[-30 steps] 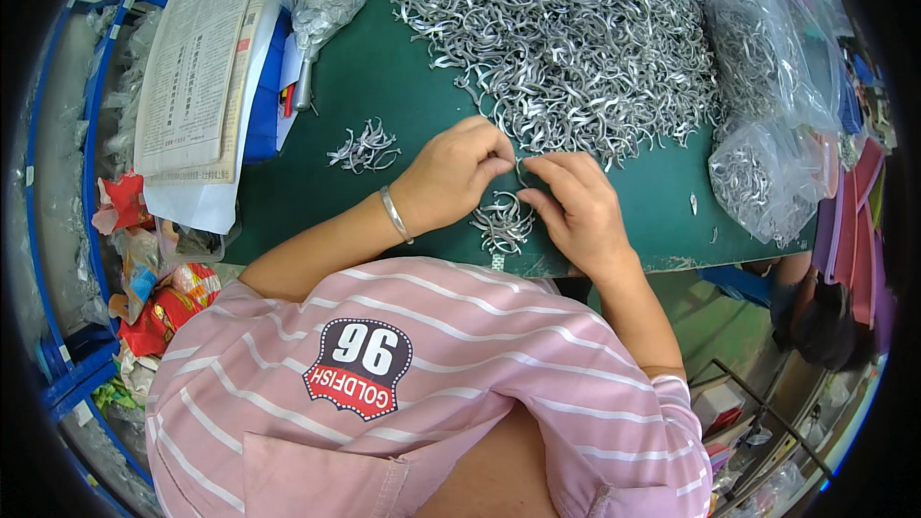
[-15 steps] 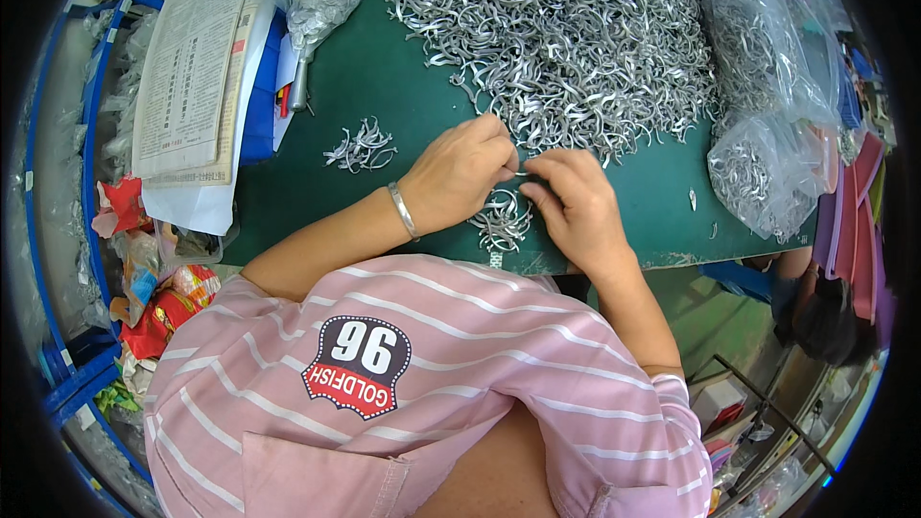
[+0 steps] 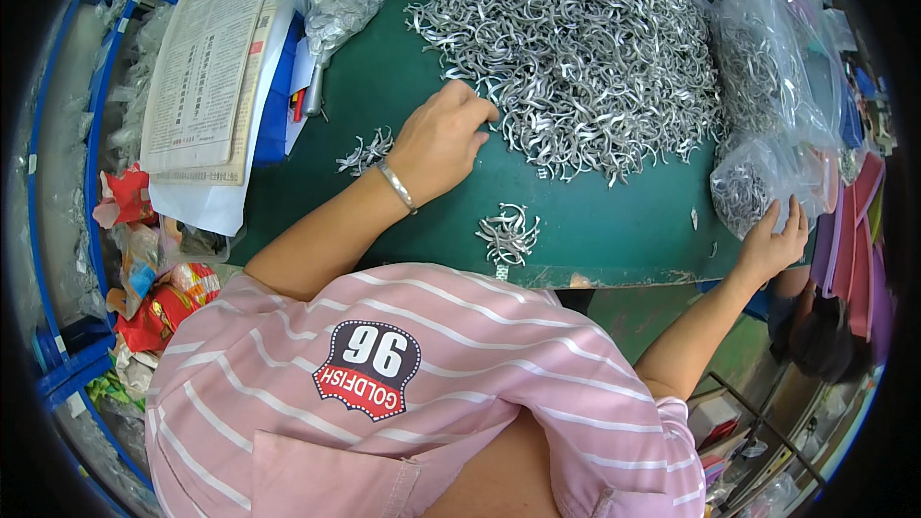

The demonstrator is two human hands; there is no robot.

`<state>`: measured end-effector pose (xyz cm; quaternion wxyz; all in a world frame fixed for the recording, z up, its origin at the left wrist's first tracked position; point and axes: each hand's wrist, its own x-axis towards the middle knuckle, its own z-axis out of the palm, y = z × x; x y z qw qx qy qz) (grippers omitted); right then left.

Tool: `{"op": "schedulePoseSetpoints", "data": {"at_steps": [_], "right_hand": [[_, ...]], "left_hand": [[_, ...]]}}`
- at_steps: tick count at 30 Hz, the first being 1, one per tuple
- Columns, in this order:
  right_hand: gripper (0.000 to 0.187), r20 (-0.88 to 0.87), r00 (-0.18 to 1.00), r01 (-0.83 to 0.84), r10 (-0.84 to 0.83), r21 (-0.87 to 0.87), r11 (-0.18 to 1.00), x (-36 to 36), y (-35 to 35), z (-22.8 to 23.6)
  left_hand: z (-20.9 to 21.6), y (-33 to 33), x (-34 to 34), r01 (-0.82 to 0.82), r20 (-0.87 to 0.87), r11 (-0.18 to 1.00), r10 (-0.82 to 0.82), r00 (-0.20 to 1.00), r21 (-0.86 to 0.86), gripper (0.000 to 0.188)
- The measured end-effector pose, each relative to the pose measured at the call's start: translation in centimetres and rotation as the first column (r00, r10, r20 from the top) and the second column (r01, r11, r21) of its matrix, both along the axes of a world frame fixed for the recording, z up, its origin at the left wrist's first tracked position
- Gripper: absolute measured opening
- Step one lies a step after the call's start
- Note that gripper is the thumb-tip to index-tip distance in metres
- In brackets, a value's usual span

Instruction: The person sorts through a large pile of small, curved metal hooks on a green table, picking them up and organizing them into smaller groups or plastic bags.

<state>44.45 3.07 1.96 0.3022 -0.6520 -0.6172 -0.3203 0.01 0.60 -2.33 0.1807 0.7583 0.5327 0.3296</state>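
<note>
A big heap of small curved silver metal pieces covers the far part of the green table. My left hand, with a silver bangle at the wrist, is at the heap's near left edge. Its fingers are curled, and what they hold, if anything, is hidden. At the right, my right hand has its fingers apart beside a clear plastic bag of similar pieces. A small cluster of curved metal pieces lies near the front edge. Another small group sits left, partly behind my left wrist.
Papers lean over a blue bin at the left. A larger clear bag borders the heap on the right, and more bags stand far left. Blue shelving is beyond the table's left side.
My hands have parted from above the small near cluster. The left moved up and left to the heap's edge; the right swung right to the plastic bag, its fingers now apart.
</note>
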Motion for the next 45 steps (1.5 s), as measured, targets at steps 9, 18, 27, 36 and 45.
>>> {"op": "schedulePoseSetpoints", "data": {"at_steps": [9,18,27,36,45], "right_hand": [[0.016,-0.46,0.708,-0.655,0.535,-0.146,0.741,-17.7,-3.4,-1.1],[0.01,-0.643,0.474,-0.873,0.601,-0.255,0.416,-24.2,-4.3,-2.7],[0.009,-0.744,0.396,-0.917,0.538,-0.288,0.277,-24.7,-3.7,-2.8],[0.009,-0.931,0.083,-0.991,0.354,-0.04,0.127,-23.8,-4.4,-2.3],[0.009,-0.953,0.07,-0.997,0.294,-0.076,-0.01,-25.2,-4.1,-1.6]], "left_hand": [[0.5,-1.8,-0.2,0.165,-0.047,0.978,-0.172,0.984,-0.124,0.014],[1.3,-1.8,-1.2,-0.055,0.249,0.948,0.138,0.959,-0.314,0.011],[1.6,-2.6,-1.0,-0.03,0.256,0.948,0.116,0.96,-0.316,0.014],[2.4,-2.8,-0.6,0.299,0.496,0.949,-0.214,0.842,-0.098,0.02],[3.4,-4.6,-3.5,0.25,0.309,0.959,-0.198,0.93,-0.136,0.016]]}}
